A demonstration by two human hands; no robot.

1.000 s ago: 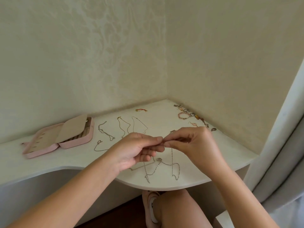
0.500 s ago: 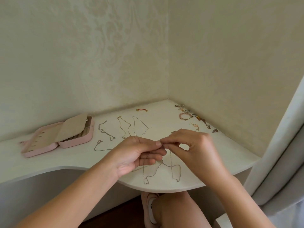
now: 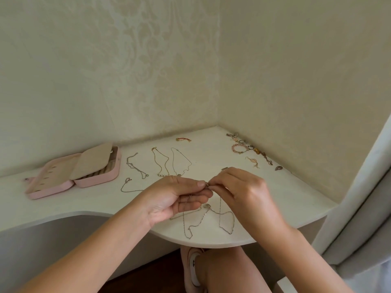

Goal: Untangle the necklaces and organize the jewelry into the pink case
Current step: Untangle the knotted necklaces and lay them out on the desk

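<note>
My left hand [image 3: 179, 195] and my right hand [image 3: 241, 191] meet fingertip to fingertip above the white corner table [image 3: 63, 206], both pinching a thin silver necklace [image 3: 224, 220]. Its chain hangs down from my fingers and lies in tangled loops near the table's rounded front edge. The pink case [image 3: 74, 172] lies open at the left, its beige flap folded over the right half. Three necklaces are laid out straight behind my hands: a silver one [image 3: 135, 166], a gold one [image 3: 160, 161] and a fine one [image 3: 182, 161]. Another small chain [image 3: 127, 185] lies left of my left hand.
A pile of jewelry runs along the right wall: a pink bead bracelet [image 3: 240, 148], rings [image 3: 243, 142], earrings [image 3: 252, 161] and a small dark pendant [image 3: 278, 168]. A red and gold piece [image 3: 183, 139] lies near the back wall. A curtain [image 3: 364, 208] hangs at the right. My knee [image 3: 228, 269] is under the table.
Both hands stay joined on the necklace and have shifted slightly toward me; the hanging chain loops have settled a little differently on the table.
</note>
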